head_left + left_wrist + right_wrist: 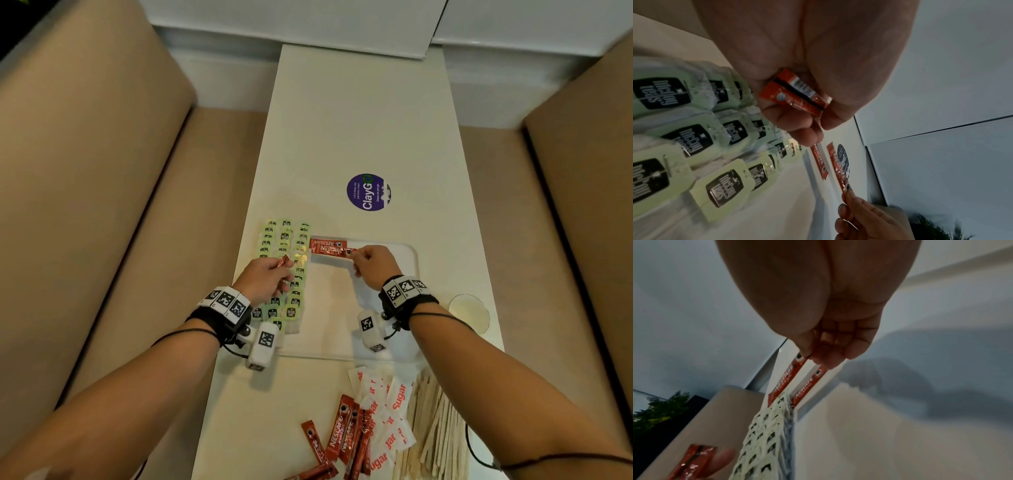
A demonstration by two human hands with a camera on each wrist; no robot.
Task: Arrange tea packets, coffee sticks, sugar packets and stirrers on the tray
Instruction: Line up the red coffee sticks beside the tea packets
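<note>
A clear tray lies on the white table. Green tea packets fill its left part in rows, also seen in the left wrist view. Two red coffee sticks lie along the tray's far edge. My right hand pinches the right end of the nearer stick, which shows again in both wrist views. The other stick lies just beyond it. My left hand hovers over the tea packets and grips a small bunch of coffee sticks.
Near the table's front edge lie loose coffee sticks, white sugar packets and a heap of wooden stirrers. A purple round sticker sits beyond the tray. A clear round lid lies to the right. Tan benches flank the table.
</note>
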